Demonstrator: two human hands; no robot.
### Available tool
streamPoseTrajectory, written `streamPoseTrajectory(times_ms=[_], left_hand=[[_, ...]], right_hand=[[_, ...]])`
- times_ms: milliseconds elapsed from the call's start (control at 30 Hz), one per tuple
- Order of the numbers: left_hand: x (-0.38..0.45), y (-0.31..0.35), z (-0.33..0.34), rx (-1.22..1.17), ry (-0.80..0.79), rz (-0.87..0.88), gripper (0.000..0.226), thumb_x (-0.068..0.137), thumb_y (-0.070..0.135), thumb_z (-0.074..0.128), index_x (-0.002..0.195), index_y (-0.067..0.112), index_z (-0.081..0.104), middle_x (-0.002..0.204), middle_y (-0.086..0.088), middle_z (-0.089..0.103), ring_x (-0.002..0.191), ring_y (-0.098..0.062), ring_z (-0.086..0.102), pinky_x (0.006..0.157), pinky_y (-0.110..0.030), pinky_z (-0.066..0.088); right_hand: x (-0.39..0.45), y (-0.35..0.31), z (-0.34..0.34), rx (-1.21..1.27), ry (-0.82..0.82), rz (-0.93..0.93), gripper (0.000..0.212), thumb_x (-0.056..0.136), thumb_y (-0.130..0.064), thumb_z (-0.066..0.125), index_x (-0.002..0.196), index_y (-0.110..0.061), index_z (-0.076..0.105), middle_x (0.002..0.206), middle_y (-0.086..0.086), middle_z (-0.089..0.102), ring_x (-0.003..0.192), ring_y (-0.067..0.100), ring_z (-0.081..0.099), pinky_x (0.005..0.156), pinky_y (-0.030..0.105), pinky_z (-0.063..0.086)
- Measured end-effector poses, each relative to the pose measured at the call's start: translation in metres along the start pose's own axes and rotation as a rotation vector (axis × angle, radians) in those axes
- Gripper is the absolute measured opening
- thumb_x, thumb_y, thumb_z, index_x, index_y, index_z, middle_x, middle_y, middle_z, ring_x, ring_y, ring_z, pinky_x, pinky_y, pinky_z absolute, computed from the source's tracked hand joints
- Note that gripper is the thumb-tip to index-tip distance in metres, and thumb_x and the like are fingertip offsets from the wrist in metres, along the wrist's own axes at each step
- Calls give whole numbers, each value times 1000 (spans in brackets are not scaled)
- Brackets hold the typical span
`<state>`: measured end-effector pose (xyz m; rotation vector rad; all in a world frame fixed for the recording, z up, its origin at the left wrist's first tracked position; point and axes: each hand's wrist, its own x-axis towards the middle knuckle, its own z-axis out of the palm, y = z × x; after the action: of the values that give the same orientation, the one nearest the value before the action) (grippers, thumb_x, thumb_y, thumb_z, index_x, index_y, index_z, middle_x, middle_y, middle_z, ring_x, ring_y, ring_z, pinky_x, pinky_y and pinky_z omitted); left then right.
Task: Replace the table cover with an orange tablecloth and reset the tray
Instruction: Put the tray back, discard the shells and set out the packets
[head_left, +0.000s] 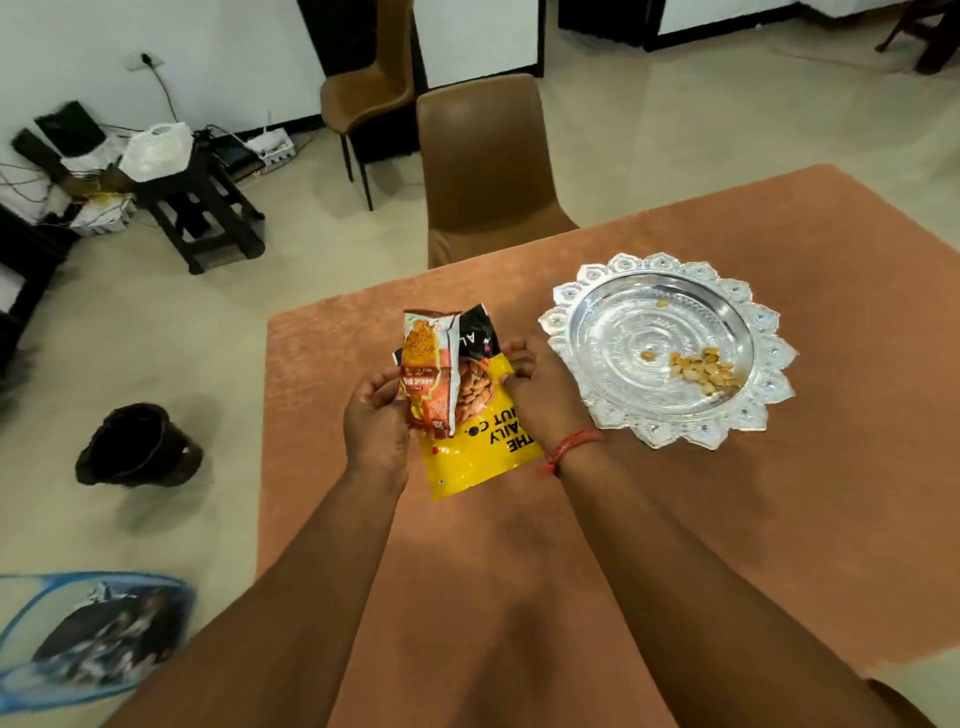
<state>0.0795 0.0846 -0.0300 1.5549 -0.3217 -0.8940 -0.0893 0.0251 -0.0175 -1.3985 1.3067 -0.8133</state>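
Both forearms reach in from the near edge of the table. L hand (376, 410) has fingers curled round a small orange packet (428, 374); R hand (540, 384) grips the upper side of a yellow nut bag (483, 441), fingers tucked behind it. Both packs overlap, held just above the cloth (675, 545) near the table's left edge. Orange cloth already covers the top, looks soft & smooth. Tray (667, 348) sits right of the hands, toward the far side, w/ a small heap of nuts (706, 371) by its right rim. Packs are light, crinkly, prob. slippery film: best pinched at the torn top or side seams. Tray looks stiff, thin metal w/ a scalloped rim; I'd lift it by opposite rim edges, level, so nuts don't slide.
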Motion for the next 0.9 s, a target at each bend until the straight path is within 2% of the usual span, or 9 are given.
streamPoseTrajectory(times_ms=[167, 300, 500, 633, 733, 800, 900], left_hand=[[8, -37, -61, 86, 203, -6, 39, 83, -15, 49, 87, 21, 62, 89, -2, 68, 84, -22, 63, 72, -36, 52], [6, -69, -95, 87, 286, -91, 42, 85, -18, 41, 88, 21, 56, 88, 1, 62, 77, -16, 61, 68, -30, 52], [1, -118, -135, 144, 351, -232, 39, 85, -14, 46, 102, 19, 58, 110, -11, 68, 96, -27, 67, 87, -46, 57], [-4, -128, -142, 168, 336, -321, 35, 91, -8, 48, 109, 21, 57, 111, -5, 65, 101, -23, 65, 89, -46, 57], [-6, -127, -144, 241, 271, -323, 29, 92, 0, 53, 110, 23, 57, 109, -2, 65, 98, -22, 66, 86, -44, 58], [-6, -124, -146, 341, 219, -291, 26, 89, 5, 55, 109, 21, 59, 106, -3, 67, 94, -22, 67, 83, -42, 58], [-2, -125, -151, 596, 129, -226, 27, 83, 16, 53, 108, 17, 64, 107, -7, 69, 90, -25, 66, 82, -43, 57]], right_hand=[[-22, 41, 56, 60, -3, 133, 38, 85, 8, 54, 91, -29, 57, 98, 1, 70, 96, 18, 66, 90, 39, 54], [-32, 80, 74, 49, 0, 234, 35, 85, 9, 53, 85, -27, 55, 93, 3, 69, 94, 24, 66, 83, 41, 54], [-41, 115, 78, -48, 29, 329, 29, 83, 3, 53, 86, -25, 56, 92, -2, 68, 90, 21, 65, 80, 39, 53], [-43, 132, 83, -77, 2, 358, 26, 84, -2, 57, 88, -28, 57, 97, 1, 71, 91, 24, 69, 82, 44, 57], [-47, 135, 85, -155, -3, 344, 22, 88, -4, 60, 97, -24, 59, 96, -2, 70, 89, 23, 67, 80, 37, 54], [-51, 134, 83, -207, -9, 321, 21, 90, -5, 60, 105, -20, 60, 95, -2, 67, 89, 21, 63, 76, 30, 46], [-51, 130, 80, -387, -32, 264, 15, 89, -10, 58, 100, -20, 60, 103, 4, 64, 92, 25, 61, 74, 29, 42]])
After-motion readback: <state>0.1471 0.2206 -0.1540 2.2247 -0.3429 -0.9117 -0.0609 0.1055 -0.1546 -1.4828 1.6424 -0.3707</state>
